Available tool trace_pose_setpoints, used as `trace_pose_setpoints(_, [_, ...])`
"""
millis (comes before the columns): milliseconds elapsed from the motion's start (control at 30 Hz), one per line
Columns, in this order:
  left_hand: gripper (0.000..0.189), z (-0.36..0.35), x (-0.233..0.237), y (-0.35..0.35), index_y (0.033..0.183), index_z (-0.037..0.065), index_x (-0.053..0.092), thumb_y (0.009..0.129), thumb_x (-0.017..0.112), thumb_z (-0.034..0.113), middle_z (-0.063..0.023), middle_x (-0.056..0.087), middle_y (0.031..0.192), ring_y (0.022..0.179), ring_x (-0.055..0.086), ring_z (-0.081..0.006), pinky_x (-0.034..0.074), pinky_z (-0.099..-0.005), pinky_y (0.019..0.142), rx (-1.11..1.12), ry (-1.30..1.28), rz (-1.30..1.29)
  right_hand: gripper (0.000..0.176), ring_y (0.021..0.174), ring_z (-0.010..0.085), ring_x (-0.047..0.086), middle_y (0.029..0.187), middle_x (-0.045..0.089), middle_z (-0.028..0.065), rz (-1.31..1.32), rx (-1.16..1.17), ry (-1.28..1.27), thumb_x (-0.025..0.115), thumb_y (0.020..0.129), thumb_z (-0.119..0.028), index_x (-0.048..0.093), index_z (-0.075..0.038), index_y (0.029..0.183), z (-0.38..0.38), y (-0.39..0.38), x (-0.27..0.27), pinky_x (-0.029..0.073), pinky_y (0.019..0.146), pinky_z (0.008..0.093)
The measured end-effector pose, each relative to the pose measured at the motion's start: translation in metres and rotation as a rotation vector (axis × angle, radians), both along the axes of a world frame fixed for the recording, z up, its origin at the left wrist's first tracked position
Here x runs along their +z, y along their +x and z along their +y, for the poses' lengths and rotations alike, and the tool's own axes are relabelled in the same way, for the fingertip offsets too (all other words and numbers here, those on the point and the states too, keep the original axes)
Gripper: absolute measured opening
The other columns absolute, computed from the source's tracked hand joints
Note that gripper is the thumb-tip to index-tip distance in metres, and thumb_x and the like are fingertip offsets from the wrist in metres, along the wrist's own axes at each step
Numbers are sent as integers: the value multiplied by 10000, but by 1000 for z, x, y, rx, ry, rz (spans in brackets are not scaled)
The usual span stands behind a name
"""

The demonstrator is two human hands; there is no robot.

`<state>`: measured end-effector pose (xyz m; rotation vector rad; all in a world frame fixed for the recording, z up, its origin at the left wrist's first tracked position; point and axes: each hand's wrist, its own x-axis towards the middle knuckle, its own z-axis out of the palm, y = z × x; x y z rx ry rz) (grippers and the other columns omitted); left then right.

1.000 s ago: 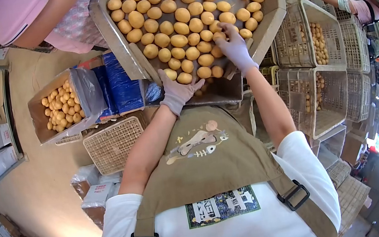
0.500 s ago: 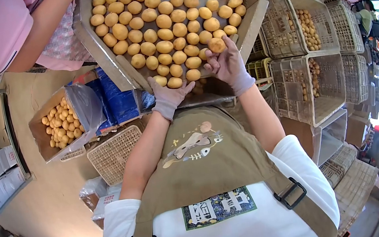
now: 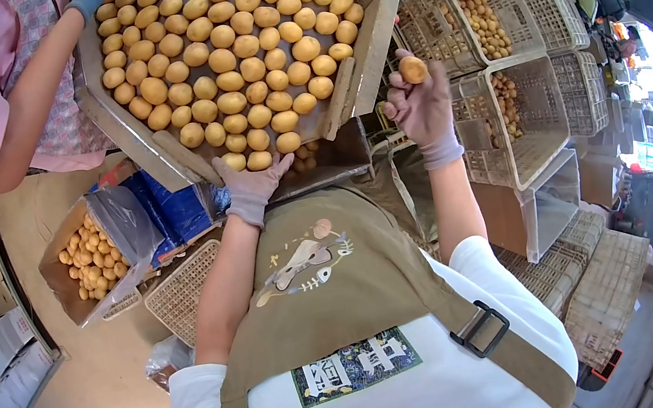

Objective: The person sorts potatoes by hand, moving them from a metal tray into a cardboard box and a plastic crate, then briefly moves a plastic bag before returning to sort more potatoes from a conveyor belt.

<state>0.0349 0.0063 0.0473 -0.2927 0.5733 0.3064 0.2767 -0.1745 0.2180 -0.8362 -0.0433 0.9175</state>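
R hand point(image 3: 422, 108), gloved, is up just off the right rim of the tray point(image 3: 130, 141), fingers closed round one yellow fruit point(image 3: 412, 69), w/ mesh baskets point(image 3: 536, 98) close behind it. L hand point(image 3: 252, 183) lies open & flat at the tray's near lip, gripping nothing, fingertips by the front row of the fruit pile point(image 3: 237, 73). Another person's arm point(image 3: 29, 106) leans at the tray's left side. A cardboard box point(image 3: 57, 285) of fruit & blue bags point(image 3: 175, 215) sit below.

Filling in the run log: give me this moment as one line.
left hand: flat at tray near edge | right hand: holding one fruit, off tray, by baskets | tray: full
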Motion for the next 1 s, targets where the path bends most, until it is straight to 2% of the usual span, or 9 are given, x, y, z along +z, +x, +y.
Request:
trace_pose_setpoints(100, [921, 0, 7, 0, 1503, 169, 343, 838, 389, 803, -124, 385, 1495, 1340, 377, -417, 282, -727, 1092, -4, -9, 53, 335, 487, 152, 527, 776, 604, 75, -333, -73, -218, 577, 969, -221, 508, -32, 1237, 14, -18, 2, 553, 520, 337])
trace_pose_setpoints(133, [919, 1, 9, 1, 1503, 170, 345, 838, 383, 803, -122, 386, 1495, 1339, 378, -419, 279, -728, 1093, -4, -5, 61, 271, 455, 151, 500, 706, 571, 71, -365, -88, -294, 499, 981, -222, 529, -3, 1137, 21, -26, 9, 522, 478, 322])
trace_pose_setpoints(267, [904, 1, 14, 2, 1503, 174, 351, 843, 364, 791, -115, 388, 1500, 1336, 386, -424, 267, -730, 1097, -3, 18, 63, 398, 441, 134, 453, 630, 545, 69, -334, -32, -347, 377, 1019, -340, 573, 6, 1039, 29, -32, 9, 456, 458, 291])
trace_pose_setpoints(367, [887, 0, 13, 3, 1504, 175, 355, 848, 365, 773, -110, 392, 1504, 1330, 398, -428, 262, -733, 1097, 1, 21, 57, 410, 432, 124, 418, 643, 569, 78, -256, -22, -369, 362, 1031, -339, 583, 7, 1038, 31, -30, 7, 444, 465, 283])
trace_pose_setpoints(500, [878, 1, 16, 3, 1503, 176, 360, 851, 359, 764, -110, 405, 1501, 1325, 412, -429, 269, -738, 1091, -1, 35, 85, 416, 477, 103, 406, 862, 645, 84, -221, -24, -210, 389, 1040, -330, 609, 10, 1136, 32, -35, 13, 435, 493, 274])
trace_pose_setpoints(533, [877, 1, 16, 3, 1502, 176, 362, 851, 357, 764, -111, 408, 1498, 1323, 415, -428, 271, -740, 1089, 0, 38, 87, 407, 603, 106, 485, 1068, 636, 86, -233, 64, -97, 482, 1005, -272, 557, 8, 1291, 29, -32, 7, 473, 595, 265])
trace_pose_setpoints(667, [876, 1, 13, 3, 1494, 170, 369, 851, 351, 765, -112, 411, 1495, 1321, 415, -423, 281, -742, 1082, 7, 11, 62, 600, 868, 141, 562, 1285, 559, 101, -256, 157, -72, 631, 881, -117, 441, 5, 1436, 28, -35, 16, 489, 794, 284])
trace_pose_setpoints(900, [894, 2, 21, 5, 1506, 169, 350, 847, 363, 772, -113, 377, 1517, 1347, 380, -416, 291, -737, 1077, -10, -6, 159, 454, 850, 144, 567, 1213, 605, 126, -376, 153, -77, 615, 878, -61, 535, 29, 1316, 27, -41, 16, 497, 768, 291])
trace_pose_setpoints(1000, [917, 1, 12, 2, 1518, 173, 328, 845, 368, 794, -112, 376, 1512, 1331, 390, -417, 292, -740, 1075, 0, 11, 40, 391, 831, 150, 584, 1135, 640, 119, -358, 168, -73, 639, 896, -87, 572, 22, 1266, 23, -39, 14, 506, 755, 304])
